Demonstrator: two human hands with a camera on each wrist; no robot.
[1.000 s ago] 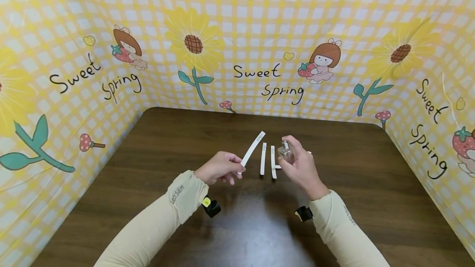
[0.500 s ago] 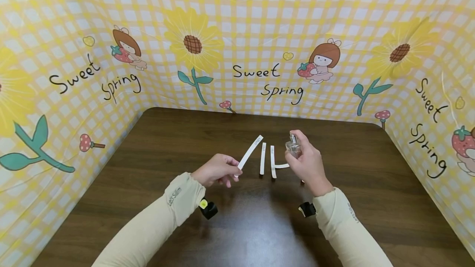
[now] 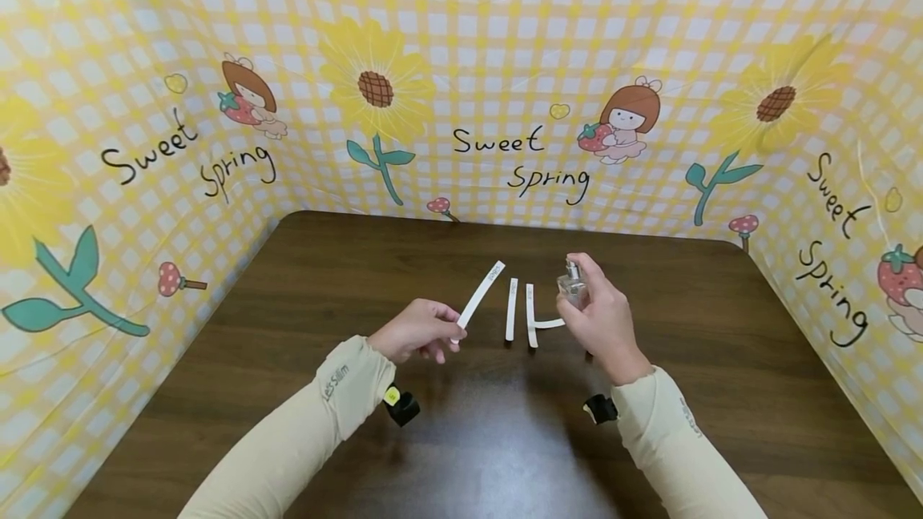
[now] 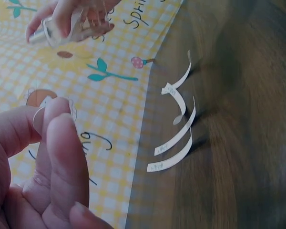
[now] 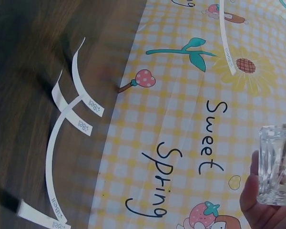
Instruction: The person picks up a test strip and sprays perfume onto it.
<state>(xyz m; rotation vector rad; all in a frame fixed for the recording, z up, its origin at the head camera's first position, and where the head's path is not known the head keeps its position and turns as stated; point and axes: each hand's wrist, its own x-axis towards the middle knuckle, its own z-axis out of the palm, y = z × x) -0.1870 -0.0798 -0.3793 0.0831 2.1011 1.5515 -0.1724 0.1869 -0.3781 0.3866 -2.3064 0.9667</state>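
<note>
In the head view my left hand (image 3: 418,331) pinches the near end of a white paper test strip (image 3: 479,295), which slants up and away to the right. My right hand (image 3: 606,319) grips a clear glass perfume bottle (image 3: 570,287), index finger on top of its silver spray head. The bottle is raised, to the right of the strip and level with its upper part. Seen from the left wrist, the held strip (image 4: 38,119) shows only a small curved piece between thumb and finger. The square glass base of the bottle (image 5: 276,164) faces the right wrist camera.
Several curved paper strips (image 5: 50,157) with printed ends lie on the dark wooden table (image 3: 346,263), some crossing each other. Two of them stand side by side between my hands; another strip (image 3: 550,323) runs partly behind my right hand. A yellow checked cloth (image 3: 447,46) walls the table.
My right hand has moved slightly right with the perfume bottle, uncovering more of the strip below. My left hand has drifted a little left with its test strip.
</note>
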